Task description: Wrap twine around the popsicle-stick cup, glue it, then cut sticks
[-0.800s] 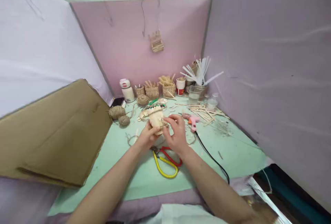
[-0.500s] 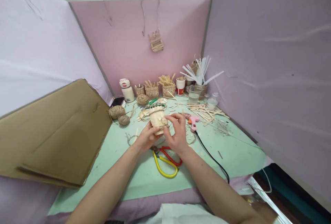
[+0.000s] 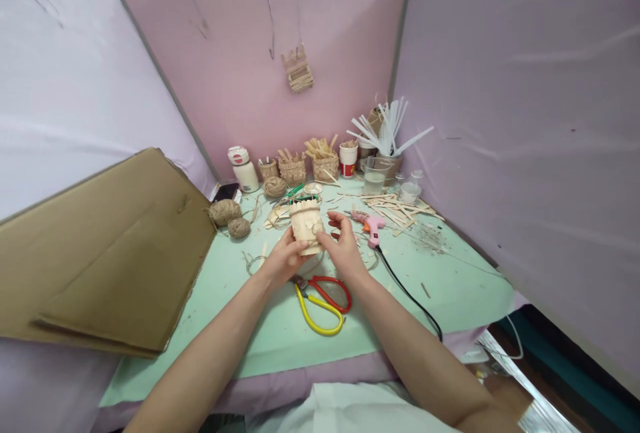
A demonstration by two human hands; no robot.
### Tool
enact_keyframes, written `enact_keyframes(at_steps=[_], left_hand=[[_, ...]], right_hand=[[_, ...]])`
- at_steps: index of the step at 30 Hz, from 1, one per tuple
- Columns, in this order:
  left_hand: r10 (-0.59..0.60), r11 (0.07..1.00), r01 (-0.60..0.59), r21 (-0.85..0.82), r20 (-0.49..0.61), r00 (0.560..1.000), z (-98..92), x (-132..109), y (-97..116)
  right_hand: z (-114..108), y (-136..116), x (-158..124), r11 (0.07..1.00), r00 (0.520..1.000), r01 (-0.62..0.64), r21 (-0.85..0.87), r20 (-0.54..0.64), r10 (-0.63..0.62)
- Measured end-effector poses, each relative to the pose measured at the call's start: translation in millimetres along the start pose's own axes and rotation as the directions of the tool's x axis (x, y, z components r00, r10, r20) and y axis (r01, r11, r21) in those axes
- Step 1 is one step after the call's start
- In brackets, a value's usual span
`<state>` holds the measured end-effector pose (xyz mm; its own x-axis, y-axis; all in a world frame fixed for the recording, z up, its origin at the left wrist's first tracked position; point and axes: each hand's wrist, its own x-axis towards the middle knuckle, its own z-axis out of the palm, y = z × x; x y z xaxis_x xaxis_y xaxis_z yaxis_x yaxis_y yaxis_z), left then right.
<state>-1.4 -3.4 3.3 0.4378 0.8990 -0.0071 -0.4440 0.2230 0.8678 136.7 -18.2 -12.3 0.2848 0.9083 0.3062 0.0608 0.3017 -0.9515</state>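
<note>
A small cup made of pale wooden sticks [image 3: 305,218], with twine around its upper part and a raised decoration on its front, is held above the table. My left hand [image 3: 286,256] grips it from the left and below, thumb across its lower front. On the other side, my right hand [image 3: 345,243] has its thumb against the cup's right front, the index finger lifted away and the fingers apart. Below the hands lie large scissors [image 3: 324,310] with one yellow and one red handle; their blades are partly hidden.
A pink glue gun [image 3: 373,228] with a black cord lies to the right. Loose sticks [image 3: 397,208] are scattered behind it. Twine balls [image 3: 225,212] sit at the left, near a large cardboard sheet [image 3: 115,253]. Stick-filled baskets [image 3: 325,166] and a white bottle [image 3: 244,170] line the back.
My right fingers have drawn back from the decoration on the cup's front and spread, leaving the thumb at the cup. My left hand keeps its hold. The view has tilted down slightly.
</note>
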Motion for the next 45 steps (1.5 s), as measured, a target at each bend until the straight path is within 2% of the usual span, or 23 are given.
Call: enact_keyframes(at_steps=[6, 11, 16, 20, 31, 38, 45], left_hand=[[-0.015, 1.000, 0.017, -0.024, 0.066, 0.998, -7.7, 2, 1], [-0.023, 0.999, 0.026, -0.028, 0.100, 0.995, -9.7, 2, 0], [-0.110, 0.980, 0.136, -0.143, 0.181, 0.977, -16.1, 2, 4], [-0.163, 0.960, 0.189, -0.205, 0.136, 0.977, -23.8, 4, 6], [-0.209, 0.964, 0.224, -0.145, 0.113, 0.971, -30.5, 6, 1], [-0.159, 0.973, 0.171, -0.156, 0.088, 0.983, -23.2, 5, 1], [-0.151, 0.983, 0.160, -0.086, 0.105, 0.983, -21.0, 5, -2]], right_hand=[[-1, -3, -1, 0.978, 0.999, -0.028, 0.209, 0.024, 0.024], [0, -3, -2, 0.991, 0.999, -0.027, 0.129, 0.021, 0.024], [-1, -6, -2, 0.971, 1.000, -0.004, 0.239, -0.006, 0.005], [0, -8, -4, 0.969, 0.998, -0.062, 0.237, 0.022, 0.058], [4, 2, -7, 0.993, 0.997, -0.016, 0.118, 0.075, 0.007], [5, 0, -7, 0.987, 0.993, -0.009, 0.159, 0.114, -0.009], [9, 6, -4, 0.986, 0.994, -0.065, 0.152, 0.101, 0.050]])
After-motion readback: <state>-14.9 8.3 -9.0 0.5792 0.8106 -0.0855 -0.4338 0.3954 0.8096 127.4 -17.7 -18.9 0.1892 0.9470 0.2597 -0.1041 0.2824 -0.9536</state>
